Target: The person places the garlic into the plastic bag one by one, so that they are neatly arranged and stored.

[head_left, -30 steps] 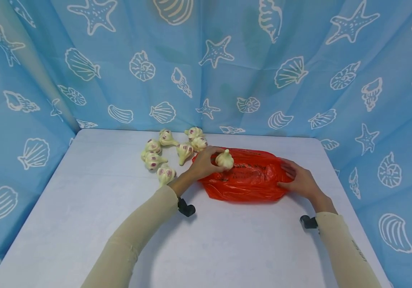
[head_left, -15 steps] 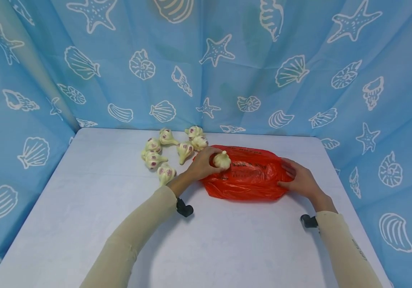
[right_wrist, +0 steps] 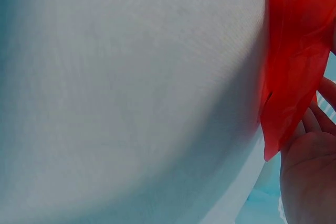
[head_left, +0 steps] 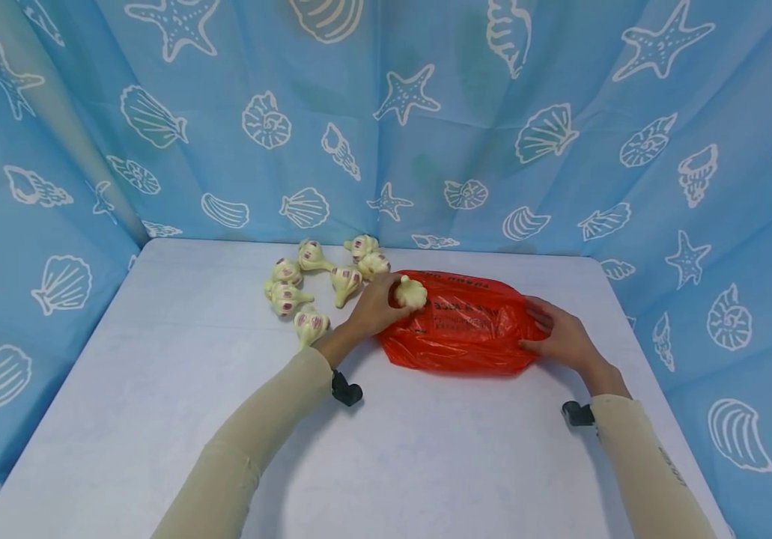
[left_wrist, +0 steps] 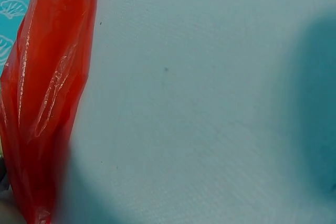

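My left hand (head_left: 374,308) pinches a pale garlic bulb (head_left: 412,293) between thumb and fingers, stem up, over the left end of a red plastic bag (head_left: 469,340). Dark print runs across the bag, which lies on its side, bulging and creased. At its right end, my right hand (head_left: 567,338) grips the plastic, thumb in front and fingers farther back. In the right wrist view, fingers of the right hand (right_wrist: 310,177) pass behind the red plastic (right_wrist: 296,51). The left wrist view shows the bag (left_wrist: 58,72) along its left side; the bulb is not clearly seen there.
Several more garlic bulbs with purplish marks, such as one lying bulb (head_left: 287,299) and one nearer bulb (head_left: 310,326), lie left of the bag. A white-covered table (head_left: 426,457) is under everything. A blue shell-patterned curtain (head_left: 332,82) encloses its back and sides.
My left hand has shifted slightly left and back with the garlic bulb, uncovering more of the bag's print. The right hand stays at the bag's right end.
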Motion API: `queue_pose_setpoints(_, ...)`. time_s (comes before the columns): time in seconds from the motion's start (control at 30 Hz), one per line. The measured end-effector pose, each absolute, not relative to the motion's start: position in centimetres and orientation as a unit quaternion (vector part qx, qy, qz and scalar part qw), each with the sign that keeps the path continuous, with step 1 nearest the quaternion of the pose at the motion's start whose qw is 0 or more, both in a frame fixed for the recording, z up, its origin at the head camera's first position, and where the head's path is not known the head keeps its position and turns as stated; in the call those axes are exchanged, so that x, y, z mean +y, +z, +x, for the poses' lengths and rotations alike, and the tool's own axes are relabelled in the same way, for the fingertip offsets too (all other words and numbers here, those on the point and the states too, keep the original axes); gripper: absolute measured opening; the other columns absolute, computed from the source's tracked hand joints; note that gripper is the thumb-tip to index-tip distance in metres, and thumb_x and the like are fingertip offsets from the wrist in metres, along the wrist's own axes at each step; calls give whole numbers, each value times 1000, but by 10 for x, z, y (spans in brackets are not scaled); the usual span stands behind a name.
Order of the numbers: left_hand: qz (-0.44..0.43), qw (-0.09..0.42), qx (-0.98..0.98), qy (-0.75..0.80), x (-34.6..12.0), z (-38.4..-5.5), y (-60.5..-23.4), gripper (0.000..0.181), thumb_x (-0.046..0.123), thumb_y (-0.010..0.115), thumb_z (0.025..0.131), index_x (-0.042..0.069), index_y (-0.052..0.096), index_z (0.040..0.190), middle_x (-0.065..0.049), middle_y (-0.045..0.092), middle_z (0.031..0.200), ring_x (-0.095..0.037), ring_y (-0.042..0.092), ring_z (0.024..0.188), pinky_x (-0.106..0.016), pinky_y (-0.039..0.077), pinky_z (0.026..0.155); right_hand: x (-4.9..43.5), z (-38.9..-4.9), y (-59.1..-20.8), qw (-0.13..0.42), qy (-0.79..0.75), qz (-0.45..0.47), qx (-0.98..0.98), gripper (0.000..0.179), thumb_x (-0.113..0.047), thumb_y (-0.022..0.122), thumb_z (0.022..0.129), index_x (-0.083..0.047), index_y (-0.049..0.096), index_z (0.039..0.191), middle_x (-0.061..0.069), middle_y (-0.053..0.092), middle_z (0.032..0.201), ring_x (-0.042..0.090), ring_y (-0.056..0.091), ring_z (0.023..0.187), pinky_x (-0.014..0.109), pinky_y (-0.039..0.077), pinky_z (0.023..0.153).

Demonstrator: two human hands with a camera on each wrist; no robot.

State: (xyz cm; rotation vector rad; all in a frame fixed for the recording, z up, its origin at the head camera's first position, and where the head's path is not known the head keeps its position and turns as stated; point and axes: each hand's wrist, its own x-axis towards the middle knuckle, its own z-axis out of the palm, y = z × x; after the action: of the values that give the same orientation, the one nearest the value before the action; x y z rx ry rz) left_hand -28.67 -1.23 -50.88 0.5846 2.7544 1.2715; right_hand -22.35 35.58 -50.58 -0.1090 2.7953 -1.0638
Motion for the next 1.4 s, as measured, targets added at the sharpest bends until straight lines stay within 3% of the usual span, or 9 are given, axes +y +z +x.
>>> queue_pose_setpoints(1.4, 185, 29, 871, 453, -17, -286, -508, 67, 23, 82, 80, 1, 50, 135, -12, 54, 131, -23, 52, 120, -32, 45, 100, 357, -223, -508, 73, -357, -38, 930, 100, -22, 88, 71, -18, 30, 153, 12, 38, 151, 38, 39, 135, 48, 50, 90)
